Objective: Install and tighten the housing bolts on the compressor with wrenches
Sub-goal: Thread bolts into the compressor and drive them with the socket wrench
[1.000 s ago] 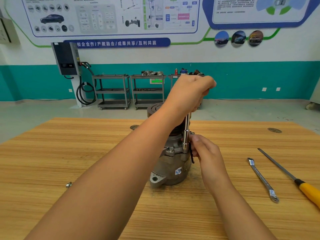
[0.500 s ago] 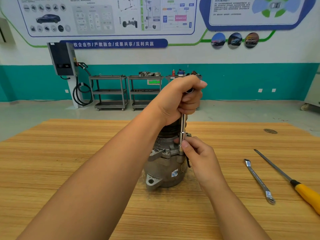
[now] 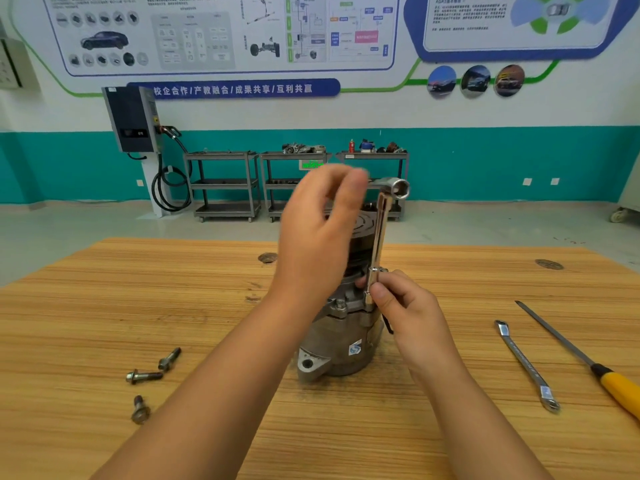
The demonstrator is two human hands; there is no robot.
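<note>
Nearest, three loose bolts (image 3: pixel 143 376) lie on the table (image 3: pixel 104 306), at about eight o'clock from the compressor (image 3: pixel 339 344), which stands upright mid-table. A spanner (image 3: pixel 526 365) and a screwdriver (image 3: pixel 620 389) lie well apart from it at three o'clock.

The right hand (image 3: pixel 412 313) pinches the lower shaft of the socket wrench (image 3: pixel 379 237), steadying it upright on the housing flange. Farther back, the left hand (image 3: pixel 322 237) was wrapped over the wrench's top half a second ago. It now sits at nine o'clock of that top, and the open socket end shows. The hand is blurred, so I cannot tell whether its fingertips still hold the short arm.

This looks like a fresh grip between turns. One bolt is probably being run down, with three left to fit.
</note>
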